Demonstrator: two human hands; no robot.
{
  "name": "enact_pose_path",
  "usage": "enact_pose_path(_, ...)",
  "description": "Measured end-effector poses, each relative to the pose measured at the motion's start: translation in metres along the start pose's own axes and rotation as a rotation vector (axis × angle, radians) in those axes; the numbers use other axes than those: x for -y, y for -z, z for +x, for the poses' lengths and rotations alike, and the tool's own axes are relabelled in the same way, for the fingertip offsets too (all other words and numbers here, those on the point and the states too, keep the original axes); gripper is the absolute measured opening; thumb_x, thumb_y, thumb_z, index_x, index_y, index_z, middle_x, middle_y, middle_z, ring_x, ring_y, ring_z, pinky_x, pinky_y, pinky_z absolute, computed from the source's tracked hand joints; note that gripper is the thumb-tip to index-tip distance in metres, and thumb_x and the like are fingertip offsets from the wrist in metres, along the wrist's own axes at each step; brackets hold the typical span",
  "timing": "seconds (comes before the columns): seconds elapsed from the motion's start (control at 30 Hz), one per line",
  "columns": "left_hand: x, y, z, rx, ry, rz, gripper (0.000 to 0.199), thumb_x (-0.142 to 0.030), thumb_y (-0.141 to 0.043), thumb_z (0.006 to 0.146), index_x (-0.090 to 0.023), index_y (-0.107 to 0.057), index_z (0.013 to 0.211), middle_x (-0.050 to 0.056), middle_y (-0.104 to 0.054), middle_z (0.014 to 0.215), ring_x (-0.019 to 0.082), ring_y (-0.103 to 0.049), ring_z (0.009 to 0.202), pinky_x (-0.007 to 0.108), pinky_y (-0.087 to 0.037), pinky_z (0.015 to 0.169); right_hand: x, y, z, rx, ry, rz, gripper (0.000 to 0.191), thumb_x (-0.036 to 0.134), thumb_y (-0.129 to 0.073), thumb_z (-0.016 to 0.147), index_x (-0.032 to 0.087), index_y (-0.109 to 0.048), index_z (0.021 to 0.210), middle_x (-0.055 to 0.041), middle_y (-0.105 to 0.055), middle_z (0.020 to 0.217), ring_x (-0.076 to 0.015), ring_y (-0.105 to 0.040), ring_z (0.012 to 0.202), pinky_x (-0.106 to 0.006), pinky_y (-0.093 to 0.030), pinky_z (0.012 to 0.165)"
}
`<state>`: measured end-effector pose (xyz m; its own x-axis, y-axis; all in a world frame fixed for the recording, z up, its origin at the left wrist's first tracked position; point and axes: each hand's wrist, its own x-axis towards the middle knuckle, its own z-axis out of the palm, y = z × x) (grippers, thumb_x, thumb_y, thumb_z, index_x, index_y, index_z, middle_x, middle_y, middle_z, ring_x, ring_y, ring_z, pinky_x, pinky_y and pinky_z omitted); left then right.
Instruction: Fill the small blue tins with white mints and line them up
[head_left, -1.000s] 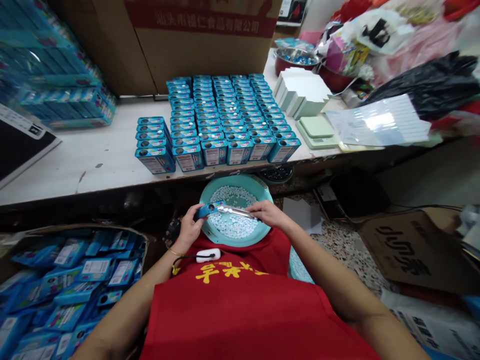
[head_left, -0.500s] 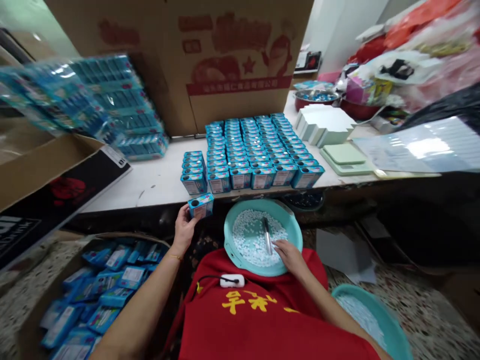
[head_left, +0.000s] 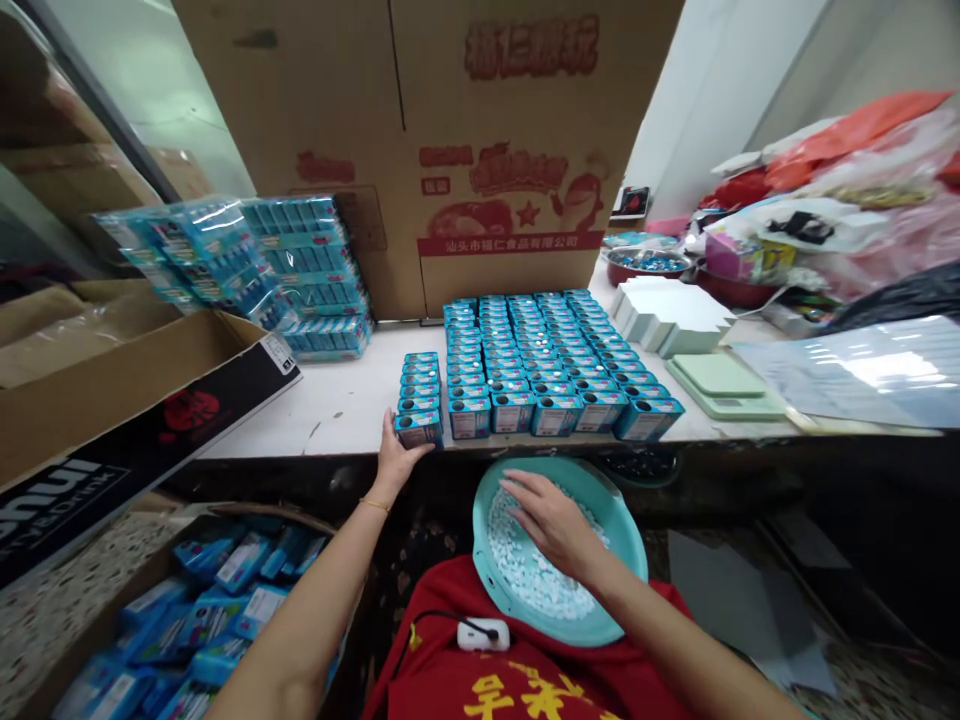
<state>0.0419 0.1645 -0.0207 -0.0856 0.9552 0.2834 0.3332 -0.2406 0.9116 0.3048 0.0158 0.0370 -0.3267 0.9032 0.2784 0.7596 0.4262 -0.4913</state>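
Observation:
My left hand (head_left: 396, 468) is closed round the side of a small blue box (head_left: 420, 430), thumb at its lower front. This box stands on the table's front edge, at the near end of a short column of similar boxes (head_left: 418, 376). Over a turquoise basin (head_left: 634, 590) on my lap hovers my right hand (head_left: 555, 528), its fingers stretched out and nothing visible in them. Small white pellets (head_left: 540, 588) lie in the basin. The metal tool seen there earlier does not show now; the hand may cover it.
Rows of blue boxes (head_left: 547, 350) fill the table's middle before a large carton (head_left: 510, 210). A black carton (head_left: 180, 430) and wrapped packs (head_left: 307, 270) are at left. Below is a bin of blue packs (head_left: 217, 600). A green scale (head_left: 720, 380) and white card stack (head_left: 671, 310) stand right.
My left hand has brought the box forward onto the table at the column's near end. My right hand has moved from the basin's right side to over the pellets. The view has shifted.

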Motion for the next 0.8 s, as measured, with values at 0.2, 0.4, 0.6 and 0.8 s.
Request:
enact_pose_path(0.2,0.002,-0.003,0.01,0.052,0.097,-0.13,0.107,-0.031,-0.078,0.054,-0.025,-0.016,0.141,0.012,-0.043,0.135,0.027,-0.043,0.123,0.045,-0.032,0.104,0.046,-0.013,0.197,-0.014,0.182,-0.209,0.061,0.046,-0.045,0.085,0.015,-0.037,0.136,-0.0135,-0.032,0.144,-0.0266,-0.022,0.134,-0.046,-0.022,0.109)
enact_pose_path(0.4,0.015,-0.004,0.017,0.166,0.159,-0.305,0.107,-0.026,-0.074,0.061,-0.026,-0.005,0.143,0.012,-0.042,0.137,0.025,-0.046,0.121,0.043,-0.033,0.103,0.017,-0.07,0.312,0.263,-0.103,-0.274,0.076,0.07,-0.032,0.077,0.027,-0.029,0.14,-0.0063,-0.022,0.149,-0.035,-0.009,0.136,-0.057,-0.011,0.106)
enact_pose_path(0.6,0.023,-0.024,0.084,0.178,0.202,-0.274,0.107,-0.025,-0.073,0.063,-0.025,-0.002,0.143,0.011,-0.044,0.136,0.025,-0.044,0.123,0.041,-0.032,0.105,-0.024,-0.072,0.381,0.368,-0.105,-0.321,0.076,0.067,-0.032,0.077,0.028,-0.026,0.141,-0.0049,-0.022,0.149,-0.0372,-0.009,0.135,-0.054,0.001,0.107)
enact_pose_path(0.8,0.031,-0.057,0.149,0.165,0.185,-0.267,0.106,-0.022,-0.072,0.062,-0.021,-0.005,0.143,0.013,-0.037,0.141,0.027,-0.037,0.128,0.043,-0.027,0.107,-0.06,-0.07,0.448,0.42,-0.153,-0.361,0.074,0.063,-0.035,0.079,0.027,-0.023,0.142,-0.0049,-0.018,0.15,-0.0359,-0.008,0.136,-0.055,0.006,0.106)
